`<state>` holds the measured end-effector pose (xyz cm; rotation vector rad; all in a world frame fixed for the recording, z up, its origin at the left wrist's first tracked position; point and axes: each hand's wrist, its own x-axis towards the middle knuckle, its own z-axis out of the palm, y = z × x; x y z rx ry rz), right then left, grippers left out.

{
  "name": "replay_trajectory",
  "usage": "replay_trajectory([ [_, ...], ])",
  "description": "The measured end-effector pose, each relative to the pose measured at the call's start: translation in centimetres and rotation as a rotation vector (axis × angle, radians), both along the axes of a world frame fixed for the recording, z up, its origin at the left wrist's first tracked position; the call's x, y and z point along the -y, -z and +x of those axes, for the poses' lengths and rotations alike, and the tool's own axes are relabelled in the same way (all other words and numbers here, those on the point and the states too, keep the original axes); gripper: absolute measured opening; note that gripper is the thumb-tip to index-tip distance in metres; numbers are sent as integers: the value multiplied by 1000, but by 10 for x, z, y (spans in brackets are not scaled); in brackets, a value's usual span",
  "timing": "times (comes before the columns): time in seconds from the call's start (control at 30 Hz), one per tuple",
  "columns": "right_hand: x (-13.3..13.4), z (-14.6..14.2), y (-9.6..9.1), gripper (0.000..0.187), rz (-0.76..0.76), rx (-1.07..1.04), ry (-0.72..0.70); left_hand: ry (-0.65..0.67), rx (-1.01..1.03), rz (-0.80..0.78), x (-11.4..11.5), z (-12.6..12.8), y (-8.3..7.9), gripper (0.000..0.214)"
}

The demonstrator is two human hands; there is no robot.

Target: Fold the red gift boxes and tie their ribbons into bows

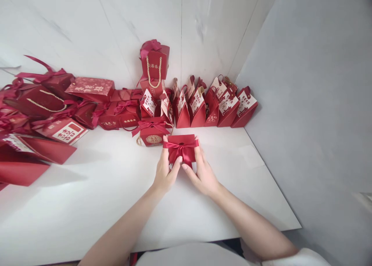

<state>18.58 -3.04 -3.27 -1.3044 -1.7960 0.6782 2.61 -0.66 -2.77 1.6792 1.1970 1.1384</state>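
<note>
A small red gift box (182, 142) with a red ribbon bow across its front stands on the white table (116, 196), near the middle. My left hand (166, 173) grips its left side and my right hand (202, 172) grips its right side. Both thumbs meet at the hanging ribbon ends below the bow. Just behind it to the left sits another red box (152, 133) with a bow and a gold round emblem.
Several red gift boxes and bags crowd the back: a stacked pair (154, 66) with rope handles, a row of wedge-shaped boxes (215, 103) with white tags, and flat folded boxes (31, 157) at the left. A grey wall (314, 103) closes the right side.
</note>
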Motion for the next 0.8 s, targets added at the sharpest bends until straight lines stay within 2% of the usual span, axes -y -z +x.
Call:
replay_trajectory([
  [0.13,1,1,0,80,63,1,3,1,51,44,1,-1,3,85],
  [0.4,3,6,-7,74,321,26,12,74,132,267,0,-6,10,89],
  [0.8,4,6,-7,74,253,2,17,68,177,189,0,-4,8,86],
])
